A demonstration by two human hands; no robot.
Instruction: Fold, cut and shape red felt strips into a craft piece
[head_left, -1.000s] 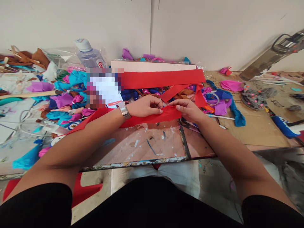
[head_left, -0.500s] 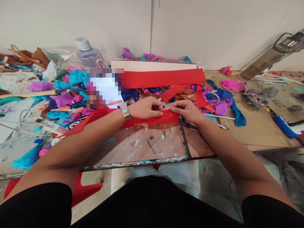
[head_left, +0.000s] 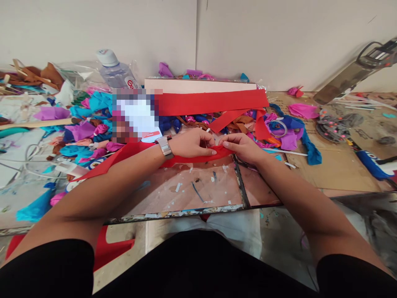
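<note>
A long red fabric strip (head_left: 189,159) runs over the near part of the table, from beneath my left forearm to my right fingers. My left hand (head_left: 195,143), with a metal watch (head_left: 165,147) on its wrist, is closed on the strip's upper edge. At the strip's right end my right hand (head_left: 240,145) pinches the cloth between thumb and fingers. The cloth is folded and gathered between the two hands. Behind them lies a flat red strip (head_left: 214,102), with a narrower red piece (head_left: 228,119) bent in front of it.
Crumpled blue, purple and pink scraps (head_left: 82,131) are heaped at the left beside a lit, blurred phone (head_left: 136,120) and a clear bottle (head_left: 116,72). A roll of tape (head_left: 278,128) sits among scraps right of centre. Cardboard (head_left: 338,165) covers the right side, with a dark bottle (head_left: 341,80) beyond.
The red cloth between my hands has been folded narrower, its lower edge drawn up. My left hand has shifted slightly right; my right hand has moved slightly left.
</note>
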